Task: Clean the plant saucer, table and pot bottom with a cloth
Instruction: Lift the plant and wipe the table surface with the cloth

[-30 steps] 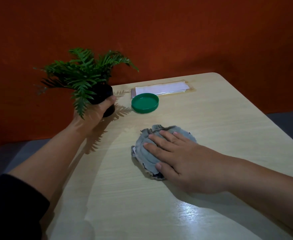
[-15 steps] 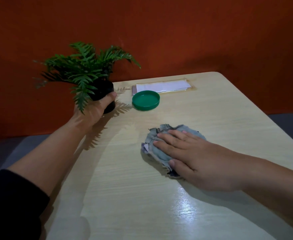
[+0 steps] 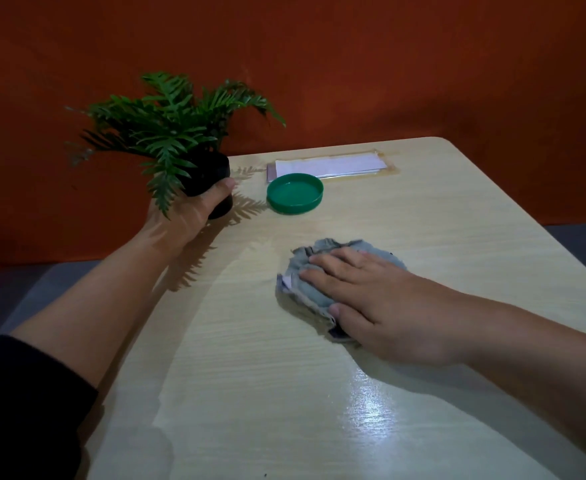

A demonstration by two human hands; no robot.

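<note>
My left hand [image 3: 191, 213] grips a small black pot [image 3: 211, 174] holding a green fern, held at the table's far left edge. A round green saucer [image 3: 295, 193] lies on the light wooden table [image 3: 423, 216], just right of the pot and apart from it. My right hand [image 3: 381, 299] lies flat, fingers together, pressing a crumpled grey cloth [image 3: 305, 282] onto the middle of the table. The hand covers the right half of the cloth.
A white paper strip [image 3: 333, 166] is taped flat at the table's far edge, just behind the saucer. An orange wall stands behind the table. A glossy patch [image 3: 371, 403] shines on the near tabletop. Grey floor shows to the left and right.
My right hand slid the cloth to the right and slightly away across the tabletop. The left hand kept its hold on the pot, which barely moved.
</note>
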